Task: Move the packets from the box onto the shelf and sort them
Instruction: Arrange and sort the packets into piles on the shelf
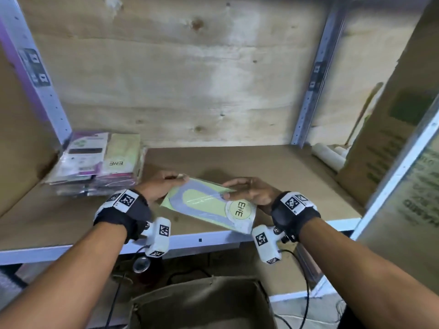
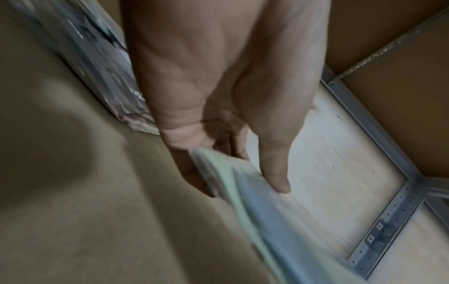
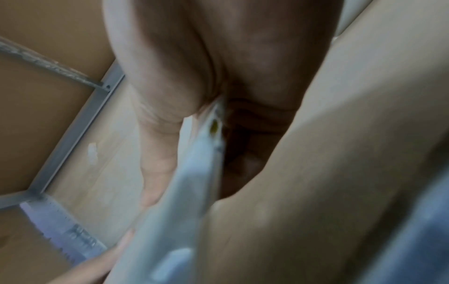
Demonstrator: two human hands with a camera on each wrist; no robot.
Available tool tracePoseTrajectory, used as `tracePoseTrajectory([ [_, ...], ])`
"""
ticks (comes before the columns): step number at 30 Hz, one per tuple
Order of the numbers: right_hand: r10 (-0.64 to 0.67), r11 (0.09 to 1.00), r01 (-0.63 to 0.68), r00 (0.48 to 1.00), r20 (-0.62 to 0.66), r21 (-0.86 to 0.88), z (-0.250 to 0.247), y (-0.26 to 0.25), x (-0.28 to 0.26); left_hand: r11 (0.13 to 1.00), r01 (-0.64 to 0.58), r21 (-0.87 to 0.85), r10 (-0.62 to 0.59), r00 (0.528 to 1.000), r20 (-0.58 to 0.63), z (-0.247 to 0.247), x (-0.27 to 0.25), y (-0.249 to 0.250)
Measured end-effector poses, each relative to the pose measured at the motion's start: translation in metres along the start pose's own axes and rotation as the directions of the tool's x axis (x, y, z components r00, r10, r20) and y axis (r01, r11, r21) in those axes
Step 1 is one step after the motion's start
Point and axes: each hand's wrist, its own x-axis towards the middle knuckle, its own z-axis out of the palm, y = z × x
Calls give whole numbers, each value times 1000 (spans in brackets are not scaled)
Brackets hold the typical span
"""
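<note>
A flat pale-green packet [image 1: 206, 205] marked ENE hangs just above the front of the brown shelf board [image 1: 273, 167]. My left hand [image 1: 164, 186] pinches its far left corner, thumb on top. My right hand [image 1: 251, 191] grips its right end near the round ENE label. In the left wrist view the packet [image 2: 255, 201] is blurred between thumb and fingers [image 2: 274, 173]. The right wrist view shows the packet [image 3: 184, 192] edge-on in my palm. Two stacks of packets [image 1: 95, 162] lie at the shelf's left rear. The open brown box [image 1: 202, 302] sits below the shelf.
Grey metal uprights [image 1: 311, 91] frame the plywood back wall. White rolls [image 1: 330, 155] and a tall leaning cardboard box [image 1: 384, 138] fill the shelf's right side. Cables [image 1: 306, 293] trail beneath the grey shelf edge [image 1: 202, 239].
</note>
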Motion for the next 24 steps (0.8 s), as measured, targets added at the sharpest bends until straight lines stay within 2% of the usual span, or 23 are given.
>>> tracePoseTrajectory([
  [3, -35, 994, 49, 990, -136, 97, -10, 5, 6, 980, 23, -197, -36, 997, -61, -2, 4, 2],
  [5, -20, 955, 80, 978, -208, 284, -13, 8, 10, 951, 36, -306, -81, 987, -136, -6, 10, 4],
  [7, -5, 886, 103, 977, -213, 452, -16, 5, 13, 922, 20, -388, -104, 975, -196, -9, 15, 8],
  [10, 4, 825, 100, 983, -183, 556, -21, -3, 21, 849, -7, -528, -137, 963, -233, -7, 23, 13],
  [14, -7, 837, 79, 991, -134, 541, -16, -7, 33, 771, 1, -637, -163, 967, -195, 4, 29, 9],
  [19, -26, 932, 66, 993, -118, 357, 6, -8, 46, 768, -8, -640, -138, 974, -178, 34, 32, 7],
  [21, -9, 950, 55, 989, -148, 308, 9, -5, 51, 789, -4, -615, -119, 980, -158, 42, 33, 8],
  [24, 23, 969, 34, 973, -228, 245, 4, -1, 56, 867, 15, -497, -99, 985, -142, 51, 34, 9],
])
